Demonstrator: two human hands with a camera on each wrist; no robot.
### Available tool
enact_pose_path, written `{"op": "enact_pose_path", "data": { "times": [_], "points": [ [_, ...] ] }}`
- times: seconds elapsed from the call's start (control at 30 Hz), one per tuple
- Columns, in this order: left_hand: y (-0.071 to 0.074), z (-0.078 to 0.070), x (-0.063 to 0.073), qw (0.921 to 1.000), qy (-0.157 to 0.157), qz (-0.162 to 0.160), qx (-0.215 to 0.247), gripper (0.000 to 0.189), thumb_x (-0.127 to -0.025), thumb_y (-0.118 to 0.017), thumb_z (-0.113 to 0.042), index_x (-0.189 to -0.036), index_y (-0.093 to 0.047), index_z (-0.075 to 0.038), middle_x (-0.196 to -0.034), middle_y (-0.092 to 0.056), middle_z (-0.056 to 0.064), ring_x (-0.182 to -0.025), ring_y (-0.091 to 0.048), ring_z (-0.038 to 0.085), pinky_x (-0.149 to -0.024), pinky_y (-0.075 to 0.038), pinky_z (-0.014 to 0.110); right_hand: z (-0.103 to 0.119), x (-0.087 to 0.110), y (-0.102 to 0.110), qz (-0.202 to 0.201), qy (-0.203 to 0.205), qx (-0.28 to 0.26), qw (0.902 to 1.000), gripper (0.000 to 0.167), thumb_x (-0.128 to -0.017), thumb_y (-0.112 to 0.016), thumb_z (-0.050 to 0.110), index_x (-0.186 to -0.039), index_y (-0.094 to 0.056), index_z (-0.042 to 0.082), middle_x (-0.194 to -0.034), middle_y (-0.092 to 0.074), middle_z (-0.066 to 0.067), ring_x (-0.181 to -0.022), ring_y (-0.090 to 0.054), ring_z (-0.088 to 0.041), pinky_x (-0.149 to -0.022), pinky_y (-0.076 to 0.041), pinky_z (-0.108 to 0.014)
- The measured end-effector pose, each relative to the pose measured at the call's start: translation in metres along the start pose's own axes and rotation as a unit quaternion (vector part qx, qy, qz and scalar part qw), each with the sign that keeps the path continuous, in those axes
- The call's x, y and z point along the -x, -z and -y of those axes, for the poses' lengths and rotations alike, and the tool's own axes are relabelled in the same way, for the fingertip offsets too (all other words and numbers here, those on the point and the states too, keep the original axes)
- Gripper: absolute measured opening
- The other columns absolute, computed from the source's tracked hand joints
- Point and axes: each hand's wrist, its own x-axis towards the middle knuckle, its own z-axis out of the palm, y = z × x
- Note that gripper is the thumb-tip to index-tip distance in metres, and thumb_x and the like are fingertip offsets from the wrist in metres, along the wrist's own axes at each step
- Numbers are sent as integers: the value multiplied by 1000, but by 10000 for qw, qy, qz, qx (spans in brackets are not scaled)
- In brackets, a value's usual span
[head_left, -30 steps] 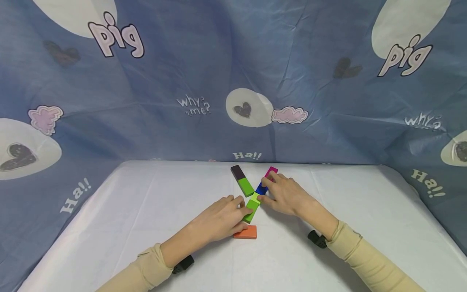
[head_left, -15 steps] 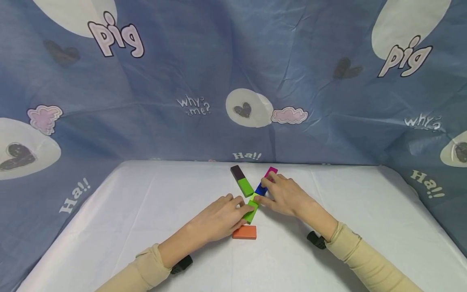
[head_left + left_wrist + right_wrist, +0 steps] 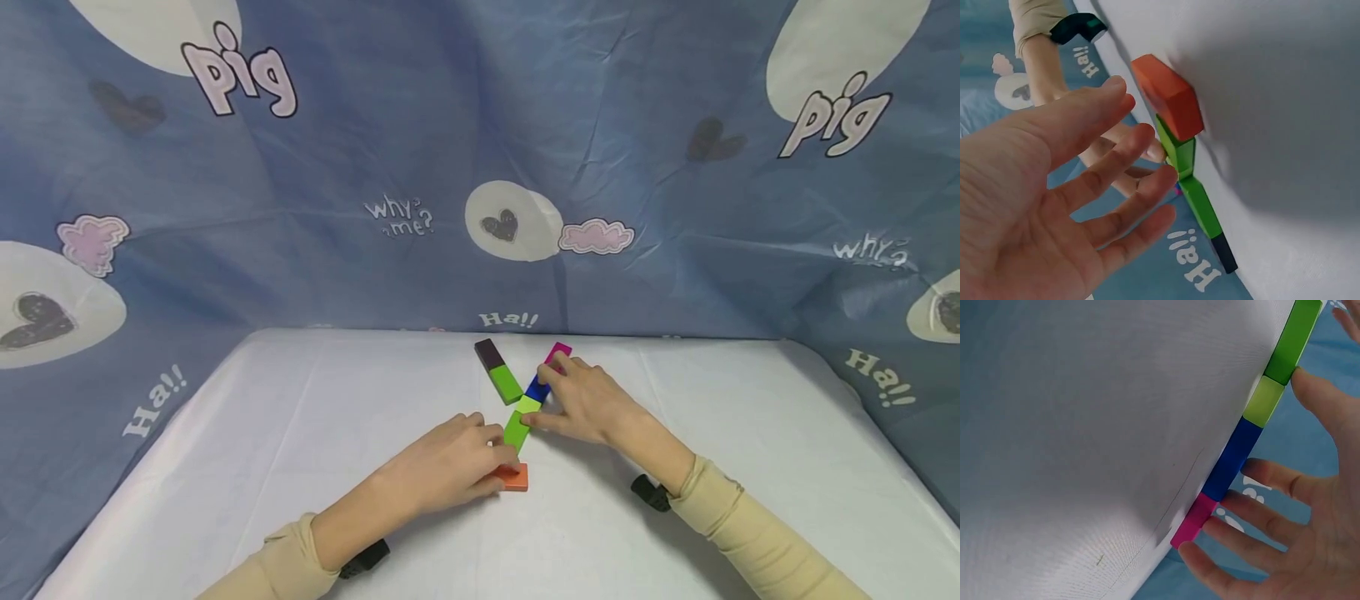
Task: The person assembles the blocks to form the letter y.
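Observation:
An orange block (image 3: 517, 478) lies nearest on the white table, partly under the fingertips of my left hand (image 3: 448, 463). In the left wrist view, that hand's fingers are spread and relaxed beside the orange block (image 3: 1169, 97), with nothing pinched. A slanting row runs away from it: a green block (image 3: 516, 432), a yellow-green block (image 3: 528, 405), a blue block (image 3: 536, 389) and a magenta block (image 3: 560, 348). My right hand (image 3: 592, 402) rests its extended fingertips along this row, the thumb at the green block (image 3: 1295, 342), the other fingers by the blue and magenta ones.
Left of the row, a green block (image 3: 506, 385) and a black block (image 3: 489, 353) lie end to end, slanting the other way. The white tabletop (image 3: 360, 392) ends at a blue printed curtain (image 3: 337, 275) behind. A black wrist camera (image 3: 651, 492) hangs under the right wrist.
My left hand has left the near green block and come toward me, over the orange block. My right thumb has slid from the yellow-green block to the green one.

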Motion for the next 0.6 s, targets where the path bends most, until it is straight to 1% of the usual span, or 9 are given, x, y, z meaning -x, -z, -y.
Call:
{"op": "enact_pose_path", "data": {
  "times": [0.13,0.3,0.5,0.57,0.6],
  "points": [
    [-3,-2,0,10000,8,27,29,20,-97,-82,-33,-116,-78,-28,-106,-76,-8,-90,-66,14,-86,-55,29,0,0,0,35,-23,-11,10000,72,-94,-70,70,-137,-65,12,-144,-64,-20,-127,-68,-40,-103,-57,-65],
    [-5,-3,1,9999,59,45,90,21,-95,-84,-33,-114,-78,-26,-103,-75,-9,-85,-63,12,-83,-54,28,1,0,0,6,-8,11,10000,72,-94,-71,70,-136,-66,12,-142,-65,-19,-125,-68,-39,-103,-57,-64],
    [-5,-7,2,9996,256,89,110,17,-98,-81,-35,-112,-80,-27,-106,-74,-7,-94,-66,15,-93,-57,32,0,1,0,-38,22,34,10000,72,-94,-71,70,-135,-66,11,-140,-65,-19,-124,-69,-38,-101,-57,-64],
    [-5,-10,2,9994,321,80,109,16,-96,-83,-34,-110,-81,-26,-105,-75,-7,-94,-67,15,-93,-58,31,0,1,0,-38,25,39,10000,71,-94,-70,70,-135,-66,11,-139,-65,-19,-124,-69,-38,-101,-57,-64],
    [-5,-11,2,9993,350,70,125,16,-96,-84,-33,-109,-82,-25,-104,-75,-7,-91,-66,14,-90,-58,30,0,1,0,-35,23,40,10000,71,-94,-70,70,-134,-66,12,-139,-65,-19,-123,-69,-38,-101,-57,-64]
  ]
}}
